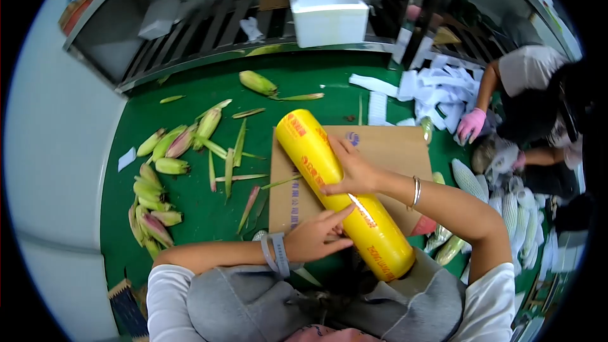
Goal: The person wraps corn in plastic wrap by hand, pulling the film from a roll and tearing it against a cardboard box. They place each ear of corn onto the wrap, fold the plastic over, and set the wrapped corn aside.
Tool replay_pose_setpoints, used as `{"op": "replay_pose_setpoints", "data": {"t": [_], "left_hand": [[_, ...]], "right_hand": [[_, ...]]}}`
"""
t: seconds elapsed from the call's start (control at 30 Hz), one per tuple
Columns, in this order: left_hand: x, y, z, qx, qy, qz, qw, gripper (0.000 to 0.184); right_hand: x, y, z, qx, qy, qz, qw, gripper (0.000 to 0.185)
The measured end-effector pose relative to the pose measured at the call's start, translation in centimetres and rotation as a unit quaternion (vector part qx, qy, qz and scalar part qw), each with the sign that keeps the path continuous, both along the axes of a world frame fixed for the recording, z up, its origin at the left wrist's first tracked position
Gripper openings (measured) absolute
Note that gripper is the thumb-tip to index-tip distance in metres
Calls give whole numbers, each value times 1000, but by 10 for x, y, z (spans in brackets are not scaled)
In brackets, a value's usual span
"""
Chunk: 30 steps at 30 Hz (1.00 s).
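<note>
A large yellow roll of cling film (366, 231) with red printing leans at a slant, its lower end by my lap and its upper end above a flattened cardboard box (405, 158). My right hand (350, 168) grips the roll from its right side, thumb across the front. Beside its lower left side is my left hand (320, 235), fingers apart and index finger stretched onto the film's surface. The lower fingers are partly bent, with nothing visible in them. No loose film edge can be made out.
Corn cobs in husk (152, 193) lie in a heap on the green floor (190, 228) at left, with loose husk leaves around. A white foam box (326, 25) stands on the slatted shelf. At right, a co-worker's pink-gloved hand (470, 125) is near white foam nets (443, 88) and netted produce (519, 215).
</note>
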<state>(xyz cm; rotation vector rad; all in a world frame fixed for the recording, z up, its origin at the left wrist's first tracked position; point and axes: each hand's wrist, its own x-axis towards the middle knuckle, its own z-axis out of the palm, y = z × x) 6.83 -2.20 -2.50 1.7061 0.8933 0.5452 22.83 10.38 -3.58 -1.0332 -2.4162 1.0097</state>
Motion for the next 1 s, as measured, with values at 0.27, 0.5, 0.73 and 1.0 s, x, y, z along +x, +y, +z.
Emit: {"op": "replay_pose_setpoints", "data": {"t": [0.27, 0.5, 0.73, 1.0], "left_hand": [[-128, 45, -10, 318, 151, 428, 832, 34], [-131, 25, -8, 246, 89, 449, 854, 22], [-123, 9, -27, 273, 13, 499, 822, 16], [-110, 3, -29, 322, 47, 525, 787, 16]], "right_hand": [[-47, 5, 19, 47, -62, 234, 969, 103], [-50, -1, 28, 97, -77, 253, 959, 99], [-53, 3, 46, 70, -166, 269, 946, 97], [-53, 3, 44, 107, -137, 275, 946, 95]]}}
